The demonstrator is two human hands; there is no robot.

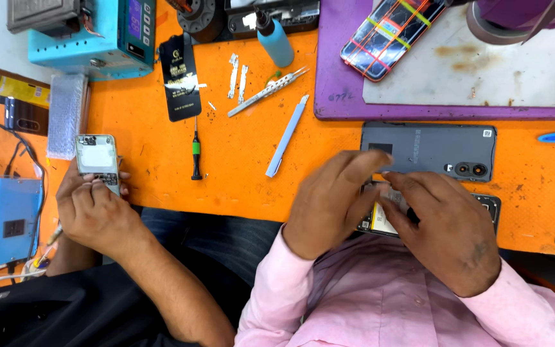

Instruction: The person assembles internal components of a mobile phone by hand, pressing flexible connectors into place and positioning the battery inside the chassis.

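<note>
Head view: we look down on an orange desk [239, 173] with two people at work.
Left hand [332, 199]: ours, in a pink sleeve; fingers stretched and close together, tips resting on the opened phone, not clearly gripping it.
Right hand [448, 231]: ours; fingers bent down onto the same phone, pressing its upper edge; we cannot tell whether they pinch anything.
Opened phone [491, 207]: lies flat at the near edge of the desk, mostly hidden beneath both hands, a yellowish inner part showing between them.
Grey back cover [428, 151]: lies flat just beyond the opened phone, camera holes toward the right.
Co-worker's hands [91, 209]: at the left, a dark-clothed person holds a small phone frame [97, 159] upright-ish over the desk edge.
Middle of desk: a green-collared screwdriver [196, 154], a light blue pry tool [286, 136], metal tweezers [268, 91], a black card package [181, 77] and a blue bottle [274, 40].
Far right: a purple mat [338, 77] carrying a cracked phone bound with rubber bands [390, 33].
Far left: a teal machine [97, 35] and a blue box [1, 218].
</note>
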